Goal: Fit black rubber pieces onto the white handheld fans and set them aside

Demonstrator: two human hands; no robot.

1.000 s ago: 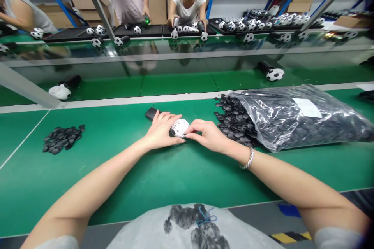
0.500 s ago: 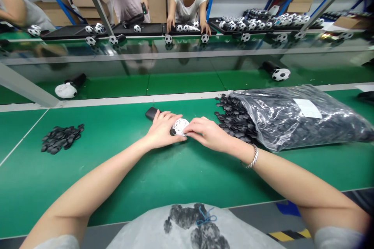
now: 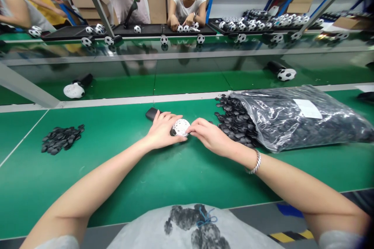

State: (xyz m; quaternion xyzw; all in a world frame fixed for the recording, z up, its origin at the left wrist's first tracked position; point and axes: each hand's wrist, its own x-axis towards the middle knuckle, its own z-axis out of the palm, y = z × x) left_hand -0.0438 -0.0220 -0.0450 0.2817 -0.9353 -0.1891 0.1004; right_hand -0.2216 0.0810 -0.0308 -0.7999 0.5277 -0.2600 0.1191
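My left hand (image 3: 163, 130) is closed around an item with a black handle (image 3: 151, 114) and a white, soccer-ball-like head (image 3: 181, 127). The head is largely white with small openings, and a black patch shows near my thumb. At its right side, my right hand (image 3: 209, 134) is in a pinch, fingertips at or just beside the surface. Whatever is between those fingertips is too small to make out. Just beyond my right hand, small black pieces (image 3: 236, 120) spill from the mouth of a clear plastic bag (image 3: 304, 124).
A small heap of black pieces (image 3: 62, 139) lies at the left of the green table (image 3: 117, 186). Behind a metal rail, ball-headed items (image 3: 286, 74) lie on a green belt (image 3: 187, 81). Co-workers stand or sit across the line by black trays (image 3: 146, 29).
My right hand has drawn slightly right; my left stays put. Items on the near belt have shifted right, those on the far one left. Across the line, a person raises a green-lit handheld device.
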